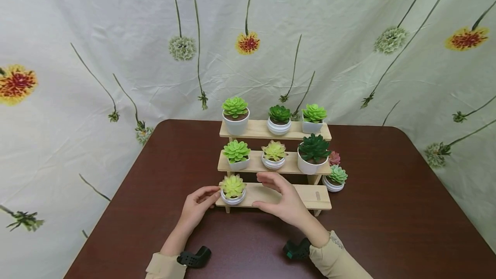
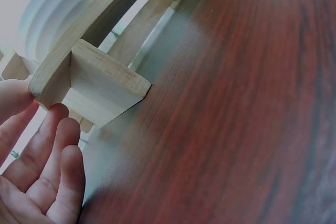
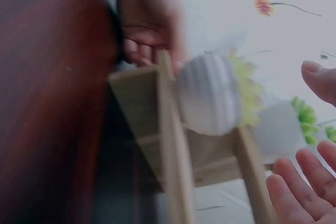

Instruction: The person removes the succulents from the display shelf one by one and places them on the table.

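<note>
A three-tier wooden stand (image 1: 263,197) holds several potted succulents. On its lowest tier, at the left end, sits a yellow-green succulent (image 1: 233,187) in a ribbed white pot (image 2: 55,17). My left hand (image 1: 197,206) grips that end of the stand, thumb at the corner and fingertips (image 2: 58,113) against the board's edge, close beside the pot. Over the middle of the lowest tier is my right hand (image 1: 284,201), thumb and fingers spread apart with nothing between them. The right wrist view shows its fingers (image 3: 302,187) in front of the upper tiers.
The middle tier carries a dark green succulent (image 1: 314,150) at right, a pale one (image 1: 274,150) and a bright green one (image 1: 237,151). Three more stand on top. Right of the stand, a bluish-green succulent (image 1: 336,176) and a reddish one (image 1: 334,158) sit on the brown table (image 1: 387,210).
</note>
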{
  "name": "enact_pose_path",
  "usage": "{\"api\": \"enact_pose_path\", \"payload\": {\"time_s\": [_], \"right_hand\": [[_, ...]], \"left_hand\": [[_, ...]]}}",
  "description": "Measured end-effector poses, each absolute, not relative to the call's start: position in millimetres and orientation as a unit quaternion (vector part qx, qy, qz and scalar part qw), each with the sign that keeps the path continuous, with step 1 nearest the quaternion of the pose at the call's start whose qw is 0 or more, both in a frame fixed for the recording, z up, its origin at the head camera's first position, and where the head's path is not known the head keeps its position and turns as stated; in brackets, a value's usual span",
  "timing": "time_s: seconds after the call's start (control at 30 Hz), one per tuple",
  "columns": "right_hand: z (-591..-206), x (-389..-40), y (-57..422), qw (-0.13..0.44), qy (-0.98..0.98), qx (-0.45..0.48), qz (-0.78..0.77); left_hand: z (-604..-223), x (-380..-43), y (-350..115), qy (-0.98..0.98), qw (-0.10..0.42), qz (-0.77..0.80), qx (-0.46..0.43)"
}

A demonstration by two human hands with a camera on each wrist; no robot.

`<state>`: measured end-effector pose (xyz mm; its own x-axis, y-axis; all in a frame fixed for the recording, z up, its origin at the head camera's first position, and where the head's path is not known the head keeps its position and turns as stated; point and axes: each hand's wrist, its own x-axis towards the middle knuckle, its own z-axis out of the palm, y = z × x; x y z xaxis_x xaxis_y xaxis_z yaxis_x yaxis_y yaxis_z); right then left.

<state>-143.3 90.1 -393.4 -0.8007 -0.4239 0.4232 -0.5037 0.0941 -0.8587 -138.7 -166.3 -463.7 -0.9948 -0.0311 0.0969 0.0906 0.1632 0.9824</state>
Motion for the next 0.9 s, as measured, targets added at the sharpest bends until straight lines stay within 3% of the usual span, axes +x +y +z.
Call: {"api": "enact_pose_path", "payload": {"time_s": [0.27, 0.5, 0.9], "right_hand": [[-407.0, -145.6, 77.2, 0.03, -0.739, 0.305, 0.6], [-447.1, -165.7, 65.8, 0.018, -0.746, 0.296, 0.597], [-451.2, -167.2, 44.6, -0.004, -0.775, 0.266, 0.574]], "left_hand": [[-464.0, -138.8, -166.3, -0.763, 0.046, -0.644, -0.021], [-464.2, -138.6, -166.9, -0.762, 0.051, -0.646, -0.017], [-464.5, -138.9, -166.5, -0.761, 0.052, -0.646, -0.022]]}}
